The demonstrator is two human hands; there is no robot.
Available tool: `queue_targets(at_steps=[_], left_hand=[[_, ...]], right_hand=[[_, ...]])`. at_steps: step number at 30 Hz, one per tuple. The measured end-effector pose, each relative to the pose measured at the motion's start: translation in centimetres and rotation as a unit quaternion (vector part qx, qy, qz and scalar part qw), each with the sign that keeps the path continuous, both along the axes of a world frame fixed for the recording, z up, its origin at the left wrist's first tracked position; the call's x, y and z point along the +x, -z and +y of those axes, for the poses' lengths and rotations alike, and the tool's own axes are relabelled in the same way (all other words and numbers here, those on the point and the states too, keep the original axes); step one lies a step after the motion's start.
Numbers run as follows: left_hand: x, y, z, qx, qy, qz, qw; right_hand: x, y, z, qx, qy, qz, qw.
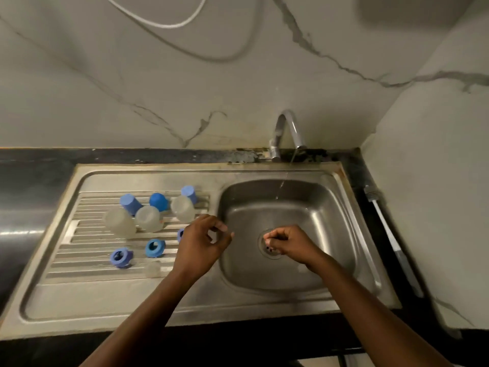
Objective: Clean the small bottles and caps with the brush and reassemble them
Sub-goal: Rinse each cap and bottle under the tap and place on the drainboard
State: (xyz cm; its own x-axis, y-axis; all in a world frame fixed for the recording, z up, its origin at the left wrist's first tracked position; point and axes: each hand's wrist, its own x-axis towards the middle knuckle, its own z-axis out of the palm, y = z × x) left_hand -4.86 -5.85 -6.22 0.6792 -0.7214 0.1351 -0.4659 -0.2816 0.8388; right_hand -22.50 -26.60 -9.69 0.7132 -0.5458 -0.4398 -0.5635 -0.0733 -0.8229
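- Our left hand (203, 242) hovers over the edge between the draining board (66, 292) and the basin (333, 215). Its fingers are loosely curled and we see nothing in them.
- Our right hand (289, 242) is over the drain (270, 250). Its fingers are curled with the tips together – we cannot tell if they pinch something small.
- Three clear bottles (149, 218) lie on the ribbed part of the draining board, and three blue caps (130, 203) lie just behind them, touching them.
- Nearer to us there are blue rings (155, 247) on the ribs. One ring is partly hidden behind the left hand.
- A small clear piece (153, 268) lies near the rings; it is too blurred to name.
- The brush (391, 234) lies on the dark counter (362, 170) to the right of the sink – well apart from both hands.
- The tap (287, 128) gives a thin stream of water (281, 185) into the basin.
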Motion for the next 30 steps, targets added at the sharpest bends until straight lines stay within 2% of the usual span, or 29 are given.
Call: queue_targets(at_steps=[2, 6, 10, 15, 25, 30], left_hand=[[-1.0, 0.4, -1.8, 0.021, -0.003, 0.013, 1.000], [-2.8, 1.5, -4.8, 0.043, -0.009, 0.032, 0.999], [-4.0, 2.7, -6.5, 0.068, -0.008, 0.038, 0.997], [-5.1, 2.8, -7.6, 0.076, -0.006, 0.042, 0.996], [-4.8, 2.1, -9.8, 0.093, 0.003, 0.044, 0.995], [-5.1, 2.1, -10.4, 0.092, 0.010, 0.049, 0.995]], right_hand=[[-1.0, 2.0, -1.9, -0.073, -0.039, 0.076, 0.994], [-2.6, 5.6, -4.9, -0.176, -0.160, 0.245, 0.940], [-3.6, 7.9, -6.3, -0.250, -0.223, 0.330, 0.882], [-5.0, 10.4, -6.8, -0.296, -0.250, 0.338, 0.858], [-3.5, 9.3, -9.5, -0.297, -0.220, 0.301, 0.879], [-4.7, 11.3, -8.7, -0.263, -0.264, 0.308, 0.875]])
